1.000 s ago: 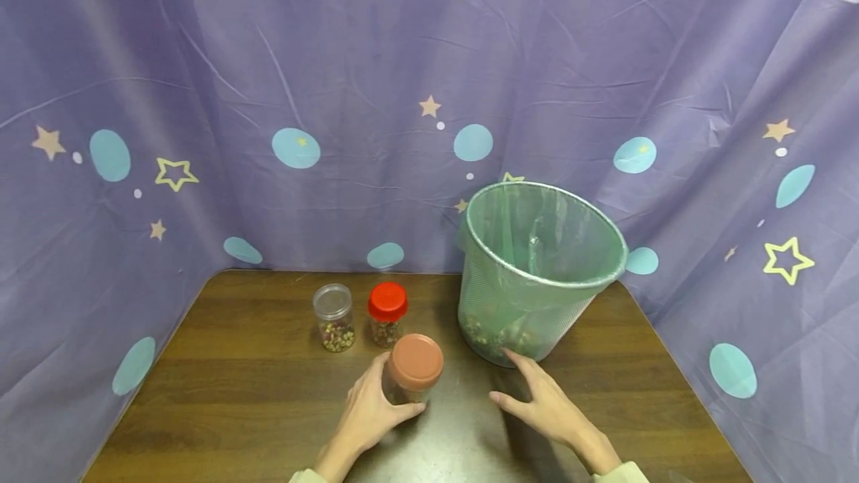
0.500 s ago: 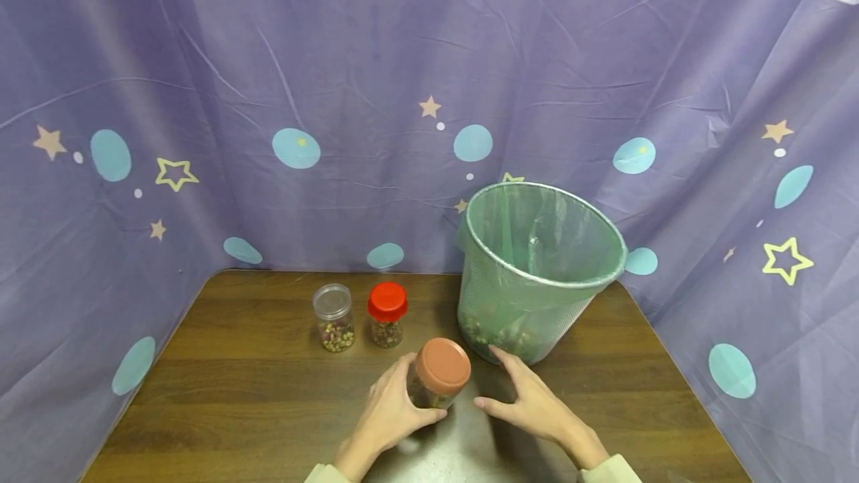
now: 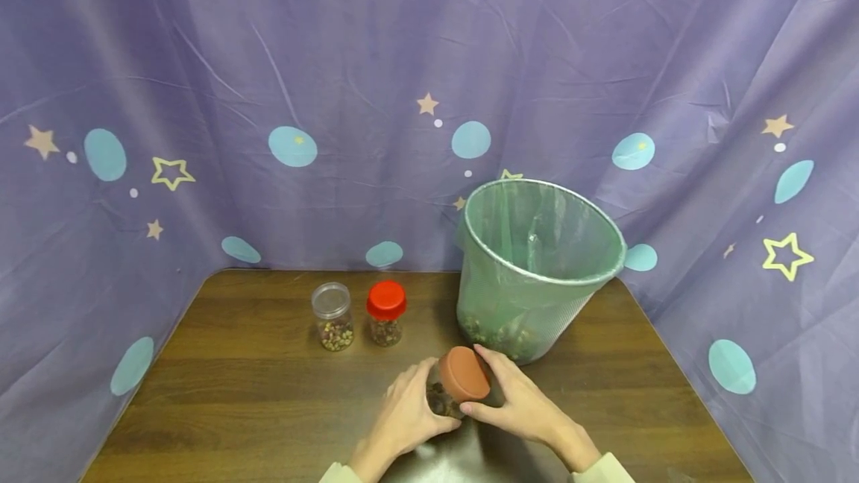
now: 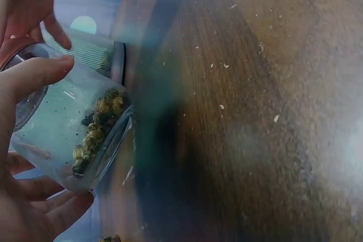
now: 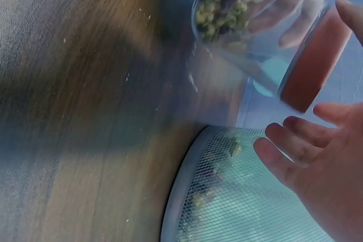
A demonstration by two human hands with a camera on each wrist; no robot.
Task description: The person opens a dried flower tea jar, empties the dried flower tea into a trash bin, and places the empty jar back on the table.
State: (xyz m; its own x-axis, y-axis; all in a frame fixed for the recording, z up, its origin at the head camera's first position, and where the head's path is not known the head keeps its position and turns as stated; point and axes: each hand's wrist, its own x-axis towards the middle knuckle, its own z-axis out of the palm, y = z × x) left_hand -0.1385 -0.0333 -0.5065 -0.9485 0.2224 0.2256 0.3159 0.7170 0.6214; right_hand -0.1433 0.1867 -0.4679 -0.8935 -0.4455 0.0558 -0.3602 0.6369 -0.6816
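No text, label, brand, number or sign can be read on the jars, the mesh basket, the table or the curtain.

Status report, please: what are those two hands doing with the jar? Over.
Left hand gripping the jar, tilted, small bits inside, lid on. Right hand open by the lid, not gripping. Nothing seen blocking the lid; mesh bin just beyond.

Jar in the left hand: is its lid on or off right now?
On. The orange lid caps the mouth of the tilted jar, which the left hand grips. Whether it is screwed tight, I cannot tell.
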